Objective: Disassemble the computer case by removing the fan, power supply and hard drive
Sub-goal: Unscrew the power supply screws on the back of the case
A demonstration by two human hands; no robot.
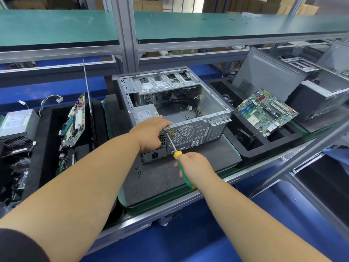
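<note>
While the right hand [196,168] grips the green-and-yellow screwdriver [181,163] with its tip at a screw on the rear panel of the computer case [190,118], the left hand [151,133] presses down, fingers curled over the case's rear top edge, steadying it. Looks like the power supply [145,113] step: it sits inside the case's near-left corner, just beyond the left hand. Next move likely needs firm, straight turning; loose screws [138,172] lie on the mat in front of the case.
</note>
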